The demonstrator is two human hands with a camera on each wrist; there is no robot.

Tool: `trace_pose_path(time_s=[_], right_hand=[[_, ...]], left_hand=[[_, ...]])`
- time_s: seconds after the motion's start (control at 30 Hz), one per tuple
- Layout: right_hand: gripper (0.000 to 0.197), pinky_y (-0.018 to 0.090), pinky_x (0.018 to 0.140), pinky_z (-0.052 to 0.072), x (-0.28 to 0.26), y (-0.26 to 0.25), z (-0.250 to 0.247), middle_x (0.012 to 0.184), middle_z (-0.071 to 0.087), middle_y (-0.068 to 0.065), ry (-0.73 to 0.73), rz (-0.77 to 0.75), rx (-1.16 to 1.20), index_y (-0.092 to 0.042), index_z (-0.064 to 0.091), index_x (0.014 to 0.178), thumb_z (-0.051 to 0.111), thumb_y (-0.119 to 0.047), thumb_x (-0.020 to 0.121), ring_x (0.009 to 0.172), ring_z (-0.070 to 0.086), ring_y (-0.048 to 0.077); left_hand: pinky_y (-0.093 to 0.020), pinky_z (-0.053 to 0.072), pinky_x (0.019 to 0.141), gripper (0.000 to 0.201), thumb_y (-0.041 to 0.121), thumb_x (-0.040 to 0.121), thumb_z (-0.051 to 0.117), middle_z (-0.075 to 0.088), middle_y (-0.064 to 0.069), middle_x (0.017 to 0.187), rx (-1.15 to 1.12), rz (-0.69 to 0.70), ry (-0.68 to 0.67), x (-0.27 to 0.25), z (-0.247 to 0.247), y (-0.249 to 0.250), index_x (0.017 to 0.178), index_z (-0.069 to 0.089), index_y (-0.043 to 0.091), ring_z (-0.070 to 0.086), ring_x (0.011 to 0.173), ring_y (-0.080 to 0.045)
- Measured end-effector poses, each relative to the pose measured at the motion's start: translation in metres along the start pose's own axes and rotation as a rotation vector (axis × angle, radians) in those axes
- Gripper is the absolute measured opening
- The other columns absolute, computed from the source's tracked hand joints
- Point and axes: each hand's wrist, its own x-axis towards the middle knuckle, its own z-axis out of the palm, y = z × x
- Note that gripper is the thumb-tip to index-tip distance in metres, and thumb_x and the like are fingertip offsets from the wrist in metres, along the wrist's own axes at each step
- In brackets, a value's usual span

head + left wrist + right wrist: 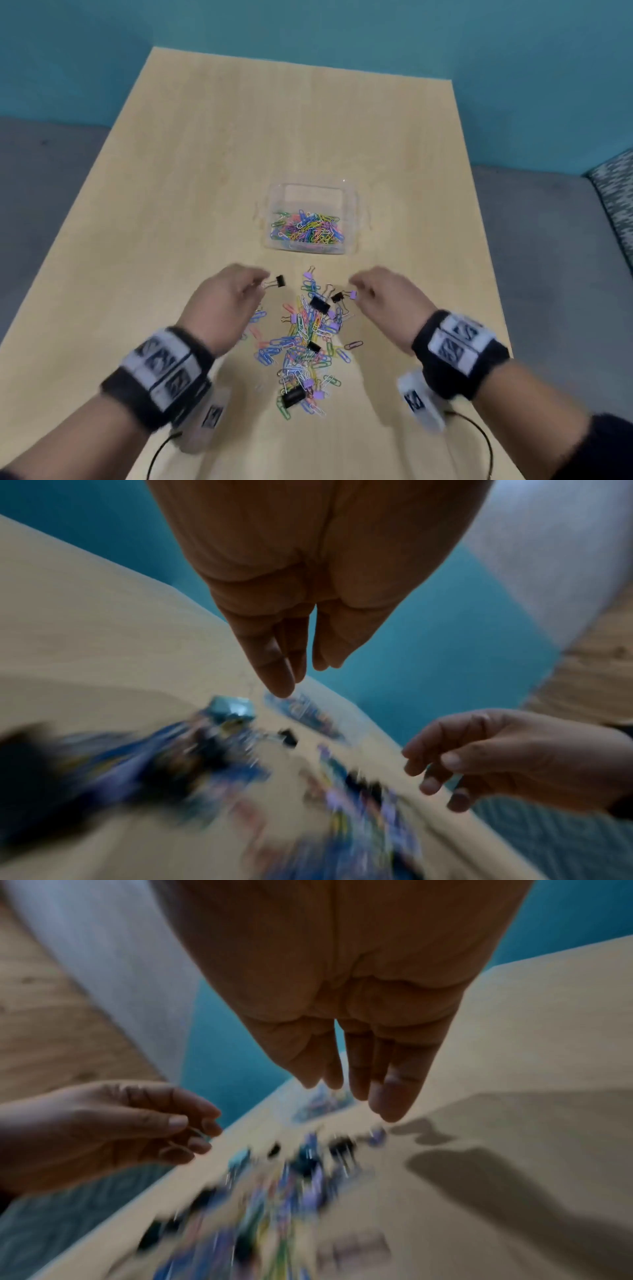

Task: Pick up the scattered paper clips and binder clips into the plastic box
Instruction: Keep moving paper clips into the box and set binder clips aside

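A clear plastic box (310,185) on the wooden table (205,171) holds a heap of coloured paper clips (306,228). Nearer me lies a scattered pile (305,342) of paper clips with black and purple binder clips mixed in. At the pile's far left, my left hand (262,286) pinches the wire handle of a small black binder clip (280,281). My right hand (358,291) hovers at the pile's far right with loosely curled fingers, beside a small purple binder clip (353,294). The left wrist view shows nothing in the right hand (421,769). Both wrist views are blurred.
Larger black binder clips lie in the pile (319,304) and at its near end (293,396). Bare tabletop surrounds the box and the pile. A grey seat flanks the table, with a patterned cushion (616,192) at the right and a teal wall behind.
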Motion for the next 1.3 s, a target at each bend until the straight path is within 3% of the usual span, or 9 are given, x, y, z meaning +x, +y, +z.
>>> trace_pose_path(time_s=[0.13,0.27,0.43,0.57,0.7,0.83,0.93,1.17,1.3], right_hand=[[0.045,0.035,0.092,0.044,-0.064,0.023,0.051,0.122,0.052,0.003,-0.080,-0.079,-0.134,-0.017,0.054,0.124,0.053,-0.008,0.079,0.109,0.048,0.028],[0.052,0.038,0.079,0.050,-0.078,0.011,0.077,0.121,0.052,0.001,0.005,-0.168,-0.280,-0.017,0.054,0.119,0.061,-0.006,0.069,0.102,0.049,0.028],[0.046,0.036,0.083,0.049,-0.087,0.005,0.082,0.119,0.056,0.001,0.008,-0.257,-0.207,-0.015,0.054,0.122,0.056,-0.005,0.077,0.102,0.050,0.026],[0.019,0.035,0.065,0.050,-0.106,-0.009,0.090,0.089,0.056,-0.001,0.014,-0.292,-0.277,-0.019,0.059,0.097,0.050,-0.019,0.080,0.078,0.052,0.024],[0.012,0.029,0.056,0.043,-0.102,-0.034,0.107,0.077,0.056,-0.003,0.052,-0.177,-0.272,-0.023,0.051,0.084,0.049,-0.035,0.084,0.070,0.055,0.022],[0.016,0.036,0.068,0.033,-0.090,-0.055,0.106,0.106,0.058,0.005,-0.045,-0.032,-0.237,-0.019,0.049,0.106,0.043,-0.024,0.092,0.099,0.051,0.030],[0.019,0.035,0.068,0.028,-0.088,-0.057,0.104,0.111,0.056,0.007,-0.065,-0.015,-0.255,-0.018,0.048,0.110,0.041,-0.022,0.093,0.102,0.049,0.031],[0.024,0.036,0.069,0.030,-0.084,-0.056,0.104,0.108,0.057,0.010,-0.063,-0.003,-0.242,-0.016,0.048,0.109,0.044,-0.013,0.086,0.102,0.050,0.033],[0.017,0.034,0.068,0.032,-0.084,-0.047,0.097,0.096,0.056,0.004,-0.013,-0.048,-0.095,-0.019,0.047,0.097,0.047,-0.016,0.080,0.094,0.050,0.027]], left_hand=[[-0.027,0.049,0.076,0.035,0.011,0.071,0.054,0.065,-0.002,0.097,0.265,0.094,-0.063,-0.070,0.021,-0.040,0.101,0.069,0.018,0.063,0.085,-0.024],[-0.031,0.048,0.079,0.050,-0.002,0.063,0.067,0.064,-0.002,0.102,0.375,0.175,-0.108,-0.091,0.048,-0.053,0.108,0.064,0.020,0.060,0.086,-0.028],[-0.024,0.045,0.076,0.028,0.015,0.077,0.054,0.063,0.000,0.095,0.231,0.168,0.007,-0.096,0.049,-0.049,0.100,0.069,0.016,0.061,0.085,-0.023],[-0.028,0.045,0.059,0.022,0.038,0.079,0.047,0.053,0.003,0.076,0.280,0.175,-0.056,-0.110,0.050,-0.033,0.080,0.059,0.020,0.056,0.069,-0.023],[-0.034,0.042,0.061,0.030,0.051,0.087,0.044,0.055,0.001,0.079,0.363,0.004,-0.169,-0.109,0.071,0.002,0.083,0.045,0.021,0.056,0.077,-0.026],[-0.034,0.035,0.060,0.029,0.051,0.090,0.041,0.061,-0.001,0.090,0.438,-0.103,-0.195,-0.100,0.083,0.021,0.086,0.029,0.025,0.060,0.086,-0.028],[-0.033,0.035,0.060,0.025,0.045,0.090,0.043,0.063,-0.004,0.092,0.454,-0.153,-0.231,-0.094,0.084,0.022,0.088,0.030,0.023,0.061,0.087,-0.030],[-0.033,0.033,0.057,0.019,0.030,0.084,0.045,0.060,-0.008,0.093,0.511,-0.114,-0.261,-0.097,0.083,0.027,0.095,0.033,0.021,0.061,0.085,-0.033],[-0.035,0.041,0.058,0.023,0.038,0.083,0.047,0.058,-0.001,0.080,0.341,-0.099,-0.179,-0.102,0.071,0.023,0.084,0.030,0.023,0.059,0.077,-0.030]])
